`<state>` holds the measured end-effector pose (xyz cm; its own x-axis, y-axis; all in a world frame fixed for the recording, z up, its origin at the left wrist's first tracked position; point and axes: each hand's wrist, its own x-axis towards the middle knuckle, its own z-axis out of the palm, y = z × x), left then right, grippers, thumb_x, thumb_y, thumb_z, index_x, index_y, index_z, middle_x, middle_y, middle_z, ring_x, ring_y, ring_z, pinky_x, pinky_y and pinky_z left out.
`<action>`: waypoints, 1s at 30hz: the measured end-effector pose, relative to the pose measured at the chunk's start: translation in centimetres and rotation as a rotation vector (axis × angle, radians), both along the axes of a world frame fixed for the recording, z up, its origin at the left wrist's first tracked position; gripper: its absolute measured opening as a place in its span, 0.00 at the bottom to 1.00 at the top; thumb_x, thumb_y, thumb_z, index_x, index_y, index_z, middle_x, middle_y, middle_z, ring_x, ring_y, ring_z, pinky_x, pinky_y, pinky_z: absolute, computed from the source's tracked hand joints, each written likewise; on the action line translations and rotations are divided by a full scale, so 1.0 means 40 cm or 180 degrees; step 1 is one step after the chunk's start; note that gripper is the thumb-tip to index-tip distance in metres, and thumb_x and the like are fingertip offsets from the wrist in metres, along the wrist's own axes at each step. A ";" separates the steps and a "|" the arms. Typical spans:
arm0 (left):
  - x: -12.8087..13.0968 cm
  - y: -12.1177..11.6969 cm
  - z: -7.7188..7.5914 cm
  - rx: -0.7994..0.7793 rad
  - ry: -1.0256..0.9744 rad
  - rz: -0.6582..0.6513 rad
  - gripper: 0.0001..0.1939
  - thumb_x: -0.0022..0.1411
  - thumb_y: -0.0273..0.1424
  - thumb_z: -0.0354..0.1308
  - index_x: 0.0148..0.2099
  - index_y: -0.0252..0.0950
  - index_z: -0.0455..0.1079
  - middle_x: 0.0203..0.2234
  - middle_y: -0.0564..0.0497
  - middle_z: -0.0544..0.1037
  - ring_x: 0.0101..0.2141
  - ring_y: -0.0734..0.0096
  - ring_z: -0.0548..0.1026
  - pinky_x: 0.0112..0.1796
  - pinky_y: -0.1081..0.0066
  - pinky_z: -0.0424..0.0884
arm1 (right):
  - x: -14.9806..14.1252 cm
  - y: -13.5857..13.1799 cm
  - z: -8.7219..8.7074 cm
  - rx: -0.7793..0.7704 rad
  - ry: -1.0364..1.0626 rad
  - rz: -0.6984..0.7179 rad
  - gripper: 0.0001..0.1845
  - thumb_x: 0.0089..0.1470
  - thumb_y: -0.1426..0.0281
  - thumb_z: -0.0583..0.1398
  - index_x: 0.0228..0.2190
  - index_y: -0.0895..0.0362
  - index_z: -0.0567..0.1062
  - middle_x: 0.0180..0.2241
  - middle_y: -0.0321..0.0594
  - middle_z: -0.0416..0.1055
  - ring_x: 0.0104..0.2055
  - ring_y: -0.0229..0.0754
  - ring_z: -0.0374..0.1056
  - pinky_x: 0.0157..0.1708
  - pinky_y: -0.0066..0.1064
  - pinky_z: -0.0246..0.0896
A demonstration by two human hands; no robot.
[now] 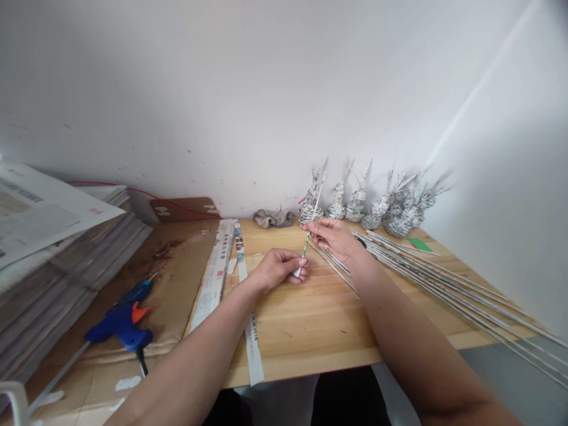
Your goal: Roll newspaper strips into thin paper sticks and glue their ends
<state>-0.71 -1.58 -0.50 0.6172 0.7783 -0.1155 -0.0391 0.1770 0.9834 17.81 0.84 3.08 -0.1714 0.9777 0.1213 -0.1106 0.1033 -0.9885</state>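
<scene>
A thin rolled paper tube, green and white along its lower part, slants up between my hands above the wooden table. My left hand pinches its lower end, where a small white flap of paper shows at the fingertips. Higher up, my right hand closes its thumb and fingers round the same tube. The tube's pale tip rises past my right hand in front of a woven paper figure. Some of the right fingers are hidden behind the hand.
Several woven paper figures line the wall. Long paper tubes lie at the right, jutting over the table edge. Newspaper strips lie left of my hands. A blue glue gun rests on cardboard, beside stacked newspapers. A crumpled cloth sits behind.
</scene>
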 end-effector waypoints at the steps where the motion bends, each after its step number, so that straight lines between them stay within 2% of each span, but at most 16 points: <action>1: 0.001 0.001 -0.001 0.0016 0.0005 0.0027 0.20 0.50 0.43 0.64 0.35 0.29 0.75 0.26 0.46 0.76 0.28 0.73 0.74 0.31 0.71 0.71 | 0.000 0.000 0.000 0.0003 -0.0027 -0.0004 0.16 0.42 0.59 0.66 0.27 0.61 0.78 0.24 0.39 0.69 0.21 0.30 0.54 0.15 0.25 0.39; 4: 0.003 0.001 0.000 0.0030 0.0048 0.0151 0.19 0.50 0.43 0.64 0.34 0.29 0.74 0.25 0.47 0.75 0.26 0.74 0.73 0.31 0.72 0.71 | -0.001 0.001 -0.001 0.0045 -0.0154 -0.0011 0.18 0.44 0.57 0.65 0.28 0.61 0.77 0.22 0.36 0.66 0.19 0.30 0.52 0.16 0.25 0.40; 7: 0.005 0.001 0.005 0.0033 0.0095 0.0277 0.19 0.50 0.42 0.64 0.33 0.28 0.74 0.24 0.48 0.75 0.25 0.75 0.73 0.31 0.71 0.71 | -0.009 0.002 -0.004 0.0228 -0.0413 -0.0201 0.18 0.47 0.56 0.63 0.28 0.60 0.77 0.18 0.32 0.61 0.19 0.30 0.53 0.17 0.24 0.43; 10: 0.005 0.000 0.007 -0.0002 0.0053 0.0298 0.19 0.49 0.43 0.65 0.33 0.29 0.74 0.24 0.47 0.75 0.25 0.74 0.73 0.31 0.71 0.72 | -0.016 0.001 -0.003 0.0347 -0.0481 -0.0362 0.17 0.48 0.56 0.62 0.26 0.59 0.76 0.19 0.33 0.62 0.21 0.31 0.55 0.19 0.24 0.46; 16: 0.001 0.001 0.004 -0.0072 -0.0043 0.0181 0.21 0.49 0.43 0.65 0.35 0.28 0.75 0.26 0.46 0.76 0.26 0.72 0.74 0.30 0.71 0.71 | -0.002 -0.007 0.006 -0.0174 -0.0015 0.0382 0.18 0.43 0.58 0.66 0.32 0.59 0.78 0.24 0.36 0.66 0.22 0.30 0.56 0.16 0.24 0.39; 22: 0.001 0.002 0.002 -0.0062 -0.0052 0.0085 0.22 0.48 0.43 0.65 0.36 0.28 0.75 0.26 0.45 0.76 0.27 0.72 0.74 0.31 0.71 0.71 | -0.006 -0.004 0.000 -0.0423 0.0143 0.0036 0.14 0.37 0.62 0.69 0.23 0.60 0.76 0.20 0.34 0.64 0.19 0.29 0.54 0.15 0.23 0.37; 28: 0.001 0.000 0.008 -0.0105 -0.0144 0.0122 0.23 0.47 0.44 0.66 0.35 0.27 0.75 0.25 0.45 0.76 0.27 0.72 0.74 0.31 0.71 0.71 | -0.005 -0.003 0.000 -0.0331 -0.0178 0.0369 0.15 0.39 0.61 0.68 0.26 0.60 0.77 0.20 0.34 0.64 0.19 0.28 0.55 0.14 0.23 0.38; 30: 0.001 0.001 0.007 -0.0098 -0.0122 0.0116 0.23 0.47 0.44 0.66 0.36 0.28 0.75 0.25 0.45 0.76 0.27 0.72 0.74 0.31 0.71 0.71 | -0.008 -0.006 0.003 -0.0344 -0.0203 0.0343 0.16 0.38 0.61 0.69 0.26 0.61 0.77 0.19 0.33 0.63 0.18 0.28 0.53 0.14 0.23 0.37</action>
